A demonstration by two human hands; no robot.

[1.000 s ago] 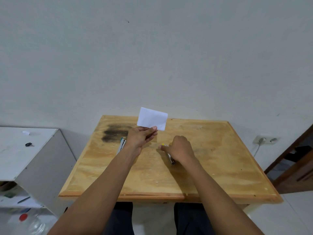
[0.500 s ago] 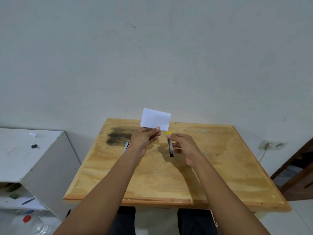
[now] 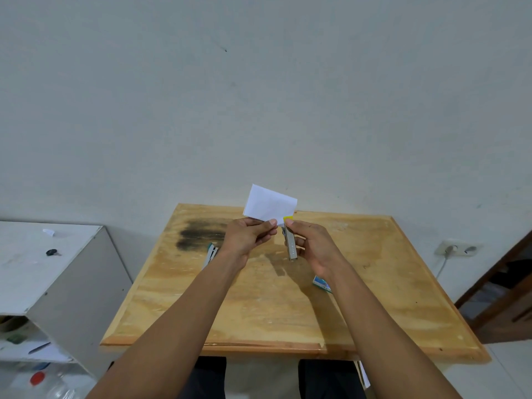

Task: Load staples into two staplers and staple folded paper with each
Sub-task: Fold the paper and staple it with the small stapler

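Note:
My left hand (image 3: 249, 236) pinches a folded white paper (image 3: 270, 205) by its lower edge and holds it upright above the wooden table (image 3: 288, 306). My right hand (image 3: 312, 243) grips a small metal stapler with a yellow tip (image 3: 290, 243), raised off the table. The stapler's yellow end touches the paper's lower right corner. A second stapler, green and white (image 3: 211, 252), lies on the table just left of my left wrist, partly hidden by it. A small blue staple box (image 3: 321, 283) lies beside my right forearm.
A dark stain (image 3: 198, 234) marks the table's far left. A white cabinet (image 3: 43, 263) stands to the left with a small black object on top. A wall socket with a plugged cord (image 3: 457, 249) is on the right. A wooden door frame (image 3: 503, 283) is at the far right.
My right hand picked the yellow-tipped stapler off the table and lifted it up to the paper's lower right corner. The left hand kept holding the paper upright.

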